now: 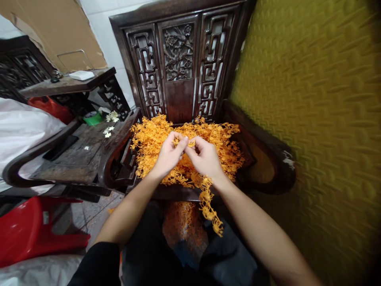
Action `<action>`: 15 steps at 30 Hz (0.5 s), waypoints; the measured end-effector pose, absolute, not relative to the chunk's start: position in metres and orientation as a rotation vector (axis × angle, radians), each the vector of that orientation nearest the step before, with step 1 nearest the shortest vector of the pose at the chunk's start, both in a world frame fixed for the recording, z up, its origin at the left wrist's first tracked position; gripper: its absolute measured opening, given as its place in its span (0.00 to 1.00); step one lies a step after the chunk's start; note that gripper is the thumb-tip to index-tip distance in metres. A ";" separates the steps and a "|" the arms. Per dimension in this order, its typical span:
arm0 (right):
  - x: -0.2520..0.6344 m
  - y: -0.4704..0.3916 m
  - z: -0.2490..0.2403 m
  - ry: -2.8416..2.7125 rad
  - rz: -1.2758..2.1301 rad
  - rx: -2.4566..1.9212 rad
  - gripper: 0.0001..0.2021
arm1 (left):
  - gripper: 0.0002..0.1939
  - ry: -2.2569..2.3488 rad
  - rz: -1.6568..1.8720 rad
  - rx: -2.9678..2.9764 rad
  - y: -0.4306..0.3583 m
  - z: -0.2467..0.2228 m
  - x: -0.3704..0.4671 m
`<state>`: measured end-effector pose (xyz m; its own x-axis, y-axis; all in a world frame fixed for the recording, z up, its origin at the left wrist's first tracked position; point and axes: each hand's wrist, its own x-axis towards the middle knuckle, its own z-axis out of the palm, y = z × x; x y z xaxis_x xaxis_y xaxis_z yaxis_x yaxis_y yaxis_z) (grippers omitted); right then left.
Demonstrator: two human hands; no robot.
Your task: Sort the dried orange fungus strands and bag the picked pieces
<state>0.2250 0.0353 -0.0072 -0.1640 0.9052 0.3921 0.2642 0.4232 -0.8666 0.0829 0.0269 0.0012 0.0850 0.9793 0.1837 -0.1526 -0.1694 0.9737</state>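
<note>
A heap of orange plastic flower sprigs (154,139) covers the seat of a dark carved wooden chair (178,59). My left hand (168,157) and my right hand (205,157) meet above the heap, both pinching one small orange sprig piece (186,142) between their fingertips. A strand of orange sprigs (210,206) hangs over the seat's front edge below my right wrist. More orange pieces lie in a bag (184,230) on my lap.
A yellow textured panel (312,119) stands at the right. At the left sit a second dark wooden chair (74,155) with small white flowers (108,131), a red plastic stool (32,230), white sacks (20,123) and cardboard (59,31).
</note>
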 end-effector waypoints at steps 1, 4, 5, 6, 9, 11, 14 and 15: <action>0.224 0.035 -0.007 -1.690 0.782 -1.055 0.15 | 0.18 1.003 1.388 1.285 0.029 -0.002 0.085; 0.223 0.035 -0.006 -1.687 0.802 -1.099 0.17 | 0.16 1.180 1.515 1.402 0.033 -0.006 0.089; 0.224 0.036 -0.005 -1.677 0.837 -1.104 0.17 | 0.14 1.232 1.543 1.466 0.034 -0.006 0.089; 0.224 0.036 -0.005 -1.670 0.880 -1.105 0.17 | 0.13 1.277 1.568 1.536 0.034 -0.005 0.088; 0.226 0.037 -0.005 -1.669 0.989 -1.113 0.17 | 0.10 1.378 1.570 1.727 0.035 -0.001 0.084; 0.227 0.036 -0.005 -1.678 1.017 -1.127 0.18 | 0.12 1.431 1.537 1.787 0.036 0.001 0.080; 0.225 0.033 -0.003 -1.700 1.024 -1.125 0.18 | 0.20 1.472 1.554 1.835 0.042 0.001 0.073; 0.225 0.032 -0.002 -1.705 1.030 -1.119 0.18 | 0.22 1.471 1.576 1.853 0.044 0.001 0.071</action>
